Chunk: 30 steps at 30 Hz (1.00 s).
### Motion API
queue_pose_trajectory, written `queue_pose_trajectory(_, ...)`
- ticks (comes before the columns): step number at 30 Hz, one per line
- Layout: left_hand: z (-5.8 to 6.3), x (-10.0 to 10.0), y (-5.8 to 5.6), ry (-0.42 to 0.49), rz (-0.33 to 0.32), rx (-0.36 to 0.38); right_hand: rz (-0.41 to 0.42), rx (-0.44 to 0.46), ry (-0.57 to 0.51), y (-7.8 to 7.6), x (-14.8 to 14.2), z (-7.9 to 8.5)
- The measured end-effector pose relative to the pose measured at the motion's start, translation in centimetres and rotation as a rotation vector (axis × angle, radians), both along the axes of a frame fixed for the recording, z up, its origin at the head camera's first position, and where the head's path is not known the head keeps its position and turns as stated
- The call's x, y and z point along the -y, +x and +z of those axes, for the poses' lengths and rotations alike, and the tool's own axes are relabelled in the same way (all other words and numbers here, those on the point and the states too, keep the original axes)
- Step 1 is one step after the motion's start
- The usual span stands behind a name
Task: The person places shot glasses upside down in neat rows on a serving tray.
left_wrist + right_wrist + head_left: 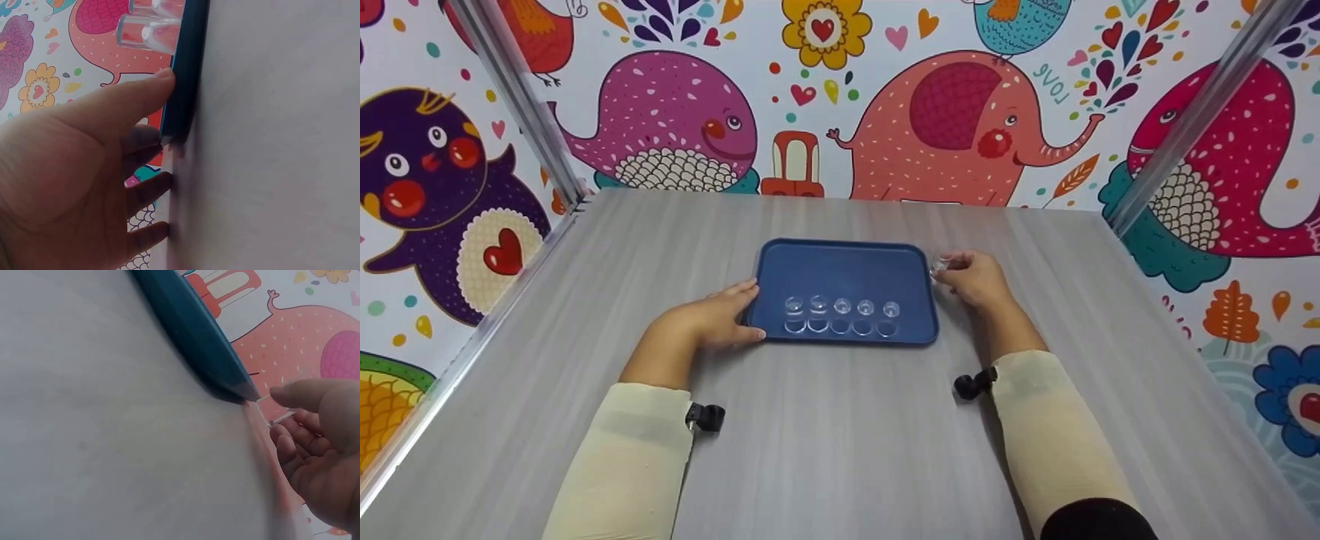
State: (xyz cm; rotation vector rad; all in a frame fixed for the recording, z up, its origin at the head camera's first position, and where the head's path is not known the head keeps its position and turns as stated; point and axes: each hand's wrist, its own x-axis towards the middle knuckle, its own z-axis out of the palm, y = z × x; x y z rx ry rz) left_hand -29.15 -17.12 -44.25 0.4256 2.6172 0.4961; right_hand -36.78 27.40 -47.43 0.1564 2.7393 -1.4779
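A blue rectangular tray (pixel 844 262) lies on the table, with several small clear cups (pixel 843 307) standing in a row along its near half. My left hand (pixel 706 319) touches the tray's left side with thumb and fingers spread; the left wrist view shows the thumb (pixel 152 90) against the tray's edge (pixel 188 67), close to the cups. Just off the tray's right side, my right hand (pixel 979 281) pinches another small clear cup (pixel 938 266). In the right wrist view this see-through cup (pixel 274 409) sits between thumb and fingers, right by the tray's corner.
The grey wood-grain table (pixel 840 435) runs back to a wall (pixel 877 90) printed with cartoon animals. Metal posts (pixel 521 97) stand at the back corners. Small black devices (pixel 706 417) are strapped at both sleeved wrists.
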Motion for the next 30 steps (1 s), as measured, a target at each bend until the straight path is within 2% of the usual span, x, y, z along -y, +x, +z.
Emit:
queue_pose_trajectory(10, -0.3, 0.0, -0.1, 0.005, -0.003, -0.007, 0.035, 0.0, -0.125, 2.5, -0.5, 2.5)
queue_pose_trajectory(17, -0.1, -0.1, 0.0, 0.003, 0.004, -0.007, 0.111, -0.031, -0.068, 4.2, -1.1, 4.1)
queue_pose_trajectory(22, 0.0, -0.1, 0.0, 0.007, -0.004, -0.009, 0.15, -0.069, -0.062, 4.8, -1.4, 4.6)
queue_pose_trajectory(30, -0.2, 0.0, -0.1, 0.006, -0.006, -0.009, 0.217, -0.06, -0.099, 5.0, -0.6, 4.9)
